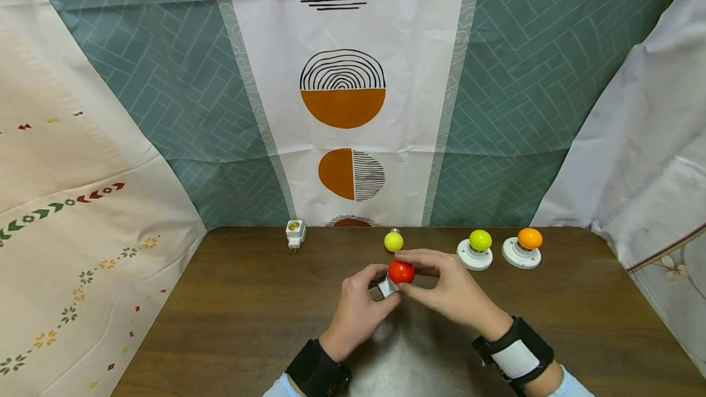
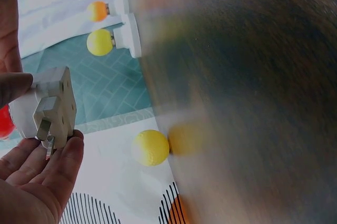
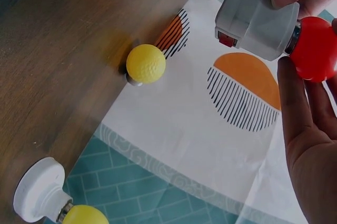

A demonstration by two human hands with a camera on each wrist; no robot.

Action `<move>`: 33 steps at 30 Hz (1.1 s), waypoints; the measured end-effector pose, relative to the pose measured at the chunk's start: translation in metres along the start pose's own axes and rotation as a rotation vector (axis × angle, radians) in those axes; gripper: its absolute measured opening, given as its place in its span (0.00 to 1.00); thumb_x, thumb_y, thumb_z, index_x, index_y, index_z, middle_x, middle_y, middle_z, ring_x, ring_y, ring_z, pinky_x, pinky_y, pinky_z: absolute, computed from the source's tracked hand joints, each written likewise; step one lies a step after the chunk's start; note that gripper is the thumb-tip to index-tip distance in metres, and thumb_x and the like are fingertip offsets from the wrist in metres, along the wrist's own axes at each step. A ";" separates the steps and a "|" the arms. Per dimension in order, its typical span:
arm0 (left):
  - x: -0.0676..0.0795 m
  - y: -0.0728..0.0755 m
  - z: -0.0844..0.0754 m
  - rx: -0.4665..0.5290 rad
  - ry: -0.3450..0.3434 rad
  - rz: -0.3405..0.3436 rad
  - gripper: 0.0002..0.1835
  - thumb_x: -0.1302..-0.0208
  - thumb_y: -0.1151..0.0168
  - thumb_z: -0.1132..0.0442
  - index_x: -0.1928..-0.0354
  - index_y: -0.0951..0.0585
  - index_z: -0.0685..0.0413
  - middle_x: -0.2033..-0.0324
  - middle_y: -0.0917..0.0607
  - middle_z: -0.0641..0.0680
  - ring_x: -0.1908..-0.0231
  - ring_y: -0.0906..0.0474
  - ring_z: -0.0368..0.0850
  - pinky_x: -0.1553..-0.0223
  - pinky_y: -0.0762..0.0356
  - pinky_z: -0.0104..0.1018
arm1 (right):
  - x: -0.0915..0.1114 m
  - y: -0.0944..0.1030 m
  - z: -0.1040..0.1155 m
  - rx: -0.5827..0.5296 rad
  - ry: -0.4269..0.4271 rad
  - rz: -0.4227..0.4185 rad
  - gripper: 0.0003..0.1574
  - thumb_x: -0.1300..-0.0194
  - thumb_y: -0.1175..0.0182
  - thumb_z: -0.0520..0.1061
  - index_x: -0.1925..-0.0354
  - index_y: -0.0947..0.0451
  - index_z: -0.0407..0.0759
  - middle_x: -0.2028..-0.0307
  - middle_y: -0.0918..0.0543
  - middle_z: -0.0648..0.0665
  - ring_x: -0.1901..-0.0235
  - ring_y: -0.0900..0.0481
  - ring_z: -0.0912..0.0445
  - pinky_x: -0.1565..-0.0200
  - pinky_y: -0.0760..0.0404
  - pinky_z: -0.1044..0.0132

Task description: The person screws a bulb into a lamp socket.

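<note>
Above the middle of the table, my left hand (image 1: 361, 305) grips a white plug-in lamp socket (image 2: 50, 103), its metal prongs facing the left wrist camera. A red bulb (image 1: 401, 272) sits at the socket's mouth, its metal base partly showing in the right wrist view. Fingers of my right hand (image 1: 449, 283) hold the red bulb from the other side. A small red switch shows on the socket (image 3: 258, 21) in that view. Just beyond the hands a yellow bulb (image 1: 394, 241) lies loose on the table.
Another white plug-in socket (image 1: 295, 233) stands at the table's back left. At the back right are two round white lamp holders, one with a yellow-green bulb (image 1: 480, 240), the other with an orange bulb (image 1: 530, 238). Patterned cloth (image 1: 353, 29) hangs behind the wooden table (image 1: 231, 317).
</note>
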State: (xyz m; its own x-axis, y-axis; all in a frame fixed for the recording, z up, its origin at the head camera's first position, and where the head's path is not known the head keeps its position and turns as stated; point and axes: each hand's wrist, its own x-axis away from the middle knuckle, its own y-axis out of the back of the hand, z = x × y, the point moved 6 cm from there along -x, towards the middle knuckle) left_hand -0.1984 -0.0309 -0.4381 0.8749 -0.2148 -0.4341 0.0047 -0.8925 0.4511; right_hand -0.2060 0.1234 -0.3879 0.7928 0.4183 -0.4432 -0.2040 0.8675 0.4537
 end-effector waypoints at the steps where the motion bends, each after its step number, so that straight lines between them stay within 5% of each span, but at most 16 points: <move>1: 0.000 0.000 0.000 0.000 -0.002 -0.002 0.18 0.47 0.33 0.57 0.53 0.23 0.44 0.60 0.20 0.39 0.60 0.24 0.36 0.61 0.25 0.35 | 0.000 0.000 0.000 -0.002 -0.001 -0.004 0.29 0.50 0.30 0.45 0.48 0.23 0.57 0.50 0.22 0.53 0.55 0.23 0.58 0.57 0.24 0.63; 21: 0.002 0.002 -0.001 -0.009 -0.024 -0.012 0.17 0.46 0.33 0.56 0.53 0.23 0.44 0.59 0.20 0.40 0.60 0.24 0.35 0.61 0.25 0.34 | 0.000 0.001 0.006 0.064 -0.017 -0.086 0.28 0.53 0.28 0.49 0.52 0.22 0.55 0.55 0.21 0.57 0.59 0.22 0.61 0.59 0.23 0.64; 28: 0.001 0.002 0.000 -0.005 -0.011 -0.004 0.18 0.46 0.33 0.56 0.53 0.23 0.43 0.59 0.20 0.39 0.60 0.24 0.35 0.60 0.26 0.33 | -0.004 0.006 0.033 0.062 -0.027 -0.080 0.32 0.55 0.27 0.41 0.48 0.24 0.45 0.47 0.24 0.49 0.55 0.23 0.57 0.57 0.24 0.60; 33: 0.001 0.003 -0.001 0.003 -0.002 0.011 0.18 0.45 0.33 0.54 0.52 0.23 0.44 0.59 0.20 0.40 0.60 0.24 0.35 0.60 0.25 0.35 | -0.004 0.005 0.027 0.056 -0.062 -0.049 0.35 0.53 0.28 0.44 0.44 0.26 0.51 0.43 0.27 0.53 0.51 0.24 0.58 0.54 0.26 0.61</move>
State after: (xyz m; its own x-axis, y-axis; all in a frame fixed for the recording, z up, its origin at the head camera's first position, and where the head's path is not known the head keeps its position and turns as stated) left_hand -0.1973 -0.0329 -0.4366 0.8740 -0.2254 -0.4304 -0.0063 -0.8910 0.4539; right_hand -0.1946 0.1191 -0.3633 0.8354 0.3569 -0.4181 -0.1332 0.8694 0.4759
